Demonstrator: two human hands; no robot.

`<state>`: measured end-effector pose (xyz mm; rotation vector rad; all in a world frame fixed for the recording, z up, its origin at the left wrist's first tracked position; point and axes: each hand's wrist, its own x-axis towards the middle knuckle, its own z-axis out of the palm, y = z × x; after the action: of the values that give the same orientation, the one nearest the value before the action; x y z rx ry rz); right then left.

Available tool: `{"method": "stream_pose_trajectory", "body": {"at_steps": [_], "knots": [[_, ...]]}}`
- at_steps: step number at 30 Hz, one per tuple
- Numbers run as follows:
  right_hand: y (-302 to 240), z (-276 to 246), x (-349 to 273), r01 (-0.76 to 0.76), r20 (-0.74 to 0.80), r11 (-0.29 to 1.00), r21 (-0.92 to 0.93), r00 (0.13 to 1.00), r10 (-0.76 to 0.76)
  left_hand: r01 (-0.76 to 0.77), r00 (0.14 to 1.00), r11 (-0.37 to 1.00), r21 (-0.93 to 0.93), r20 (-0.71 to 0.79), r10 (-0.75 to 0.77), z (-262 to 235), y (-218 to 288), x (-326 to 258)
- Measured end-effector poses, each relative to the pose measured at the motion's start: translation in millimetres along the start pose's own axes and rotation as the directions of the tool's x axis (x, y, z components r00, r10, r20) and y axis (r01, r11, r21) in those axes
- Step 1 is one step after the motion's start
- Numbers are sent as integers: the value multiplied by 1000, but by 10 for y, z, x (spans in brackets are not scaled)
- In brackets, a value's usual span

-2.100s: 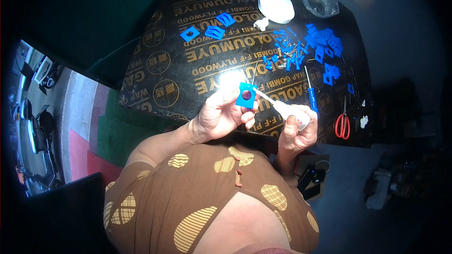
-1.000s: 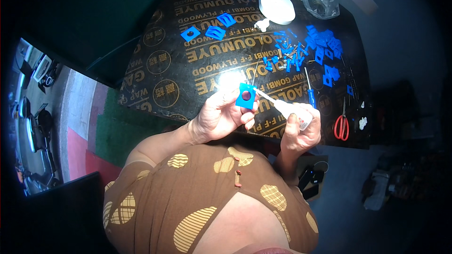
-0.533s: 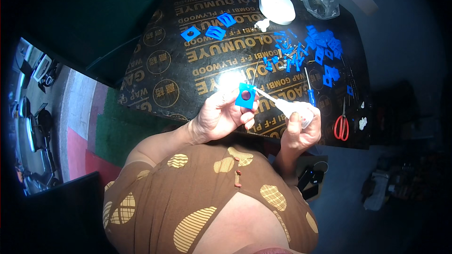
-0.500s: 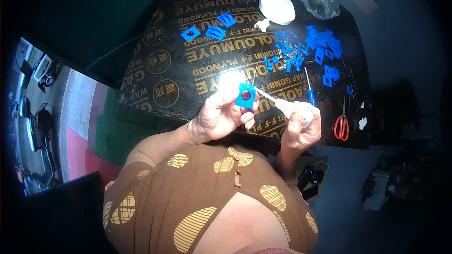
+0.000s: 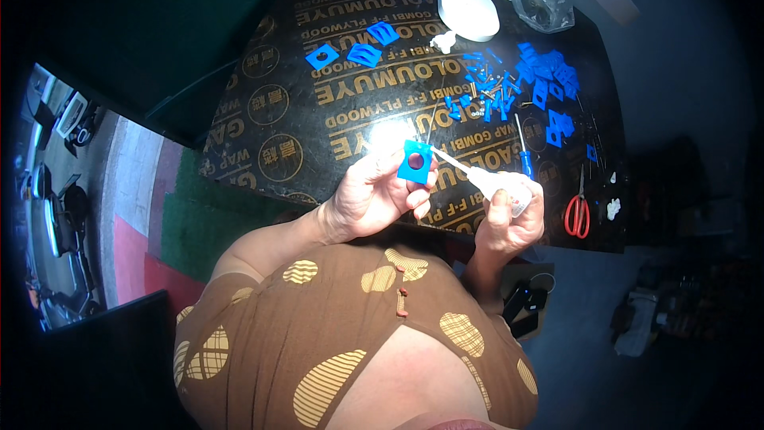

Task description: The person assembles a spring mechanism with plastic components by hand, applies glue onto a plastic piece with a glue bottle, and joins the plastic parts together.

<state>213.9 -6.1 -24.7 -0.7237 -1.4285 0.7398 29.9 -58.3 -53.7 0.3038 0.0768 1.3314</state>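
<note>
Above the table's near edge, my left hand pinches a flat blue plastic piece with a round hole through it. A thin metal pin appears to rise from its top edge. My right hand is closed around a small white glue bottle, tilted so that its long narrow nozzle points left. The nozzle tip lies at the upper right corner of the blue piece; whether it touches cannot be made out. A bright glare sits just behind my left hand.
Three blue pieces lie farther back on the dark plywood table. Several small pinned parts and holed blue pieces are heaped at right, near a screwdriver and red scissors. A white lamp base stands behind.
The nozzle tip has shifted very slightly right along the blue piece's corner, with a tiny move of my right hand. My left hand stays put.
</note>
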Motion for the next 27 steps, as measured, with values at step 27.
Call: {"method": "stream_pose_trajectory", "body": {"at_steps": [27], "knots": [[-141,-12,24,40,88,992,-118,996,-29,1,1000,1000,-10,3,-1,-4,-2,-3]]}}
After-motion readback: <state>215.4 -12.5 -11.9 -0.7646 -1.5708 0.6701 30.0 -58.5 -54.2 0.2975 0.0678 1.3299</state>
